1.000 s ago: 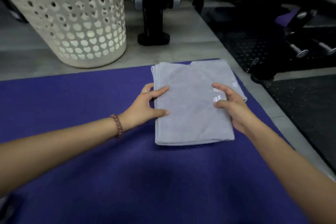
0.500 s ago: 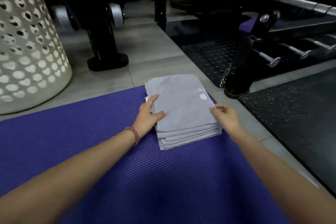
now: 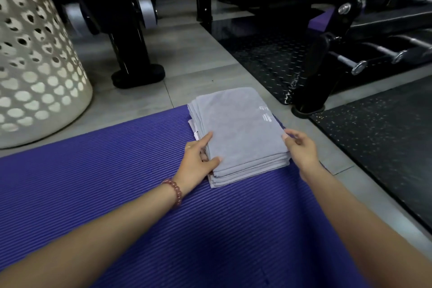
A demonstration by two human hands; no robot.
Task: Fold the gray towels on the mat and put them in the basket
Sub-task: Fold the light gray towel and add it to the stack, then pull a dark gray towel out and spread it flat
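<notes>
A folded stack of gray towels [image 3: 238, 131] is seen at the far right corner of the purple mat [image 3: 117, 182], and its far end is laid a little over the mat edge onto the gray floor [image 3: 187, 54]. A small white mark [image 3: 266, 116] is printed on the top layer, near the right side.

The stack is held from both sides. The left hand [image 3: 198, 159] is placed at the near left corner: the thumb is pressed on the top, the index finger is stretched along the left edge, and the other fingers are tucked between the layers, so the grip is pinching the upper layers. A bracelet [image 3: 175, 192] of reddish beads is worn on this wrist. The right hand [image 3: 301, 149] is placed at the right edge, with the thumb on the top layer and the fingers curled at the side; its grip is also closed on the edge.

The white basket [image 3: 35, 77] with many holes is standing on the floor at the far left, well apart from the stack. Black gym machines [image 3: 138, 72] and dumbbells [image 3: 374, 58] are seen far behind.
</notes>
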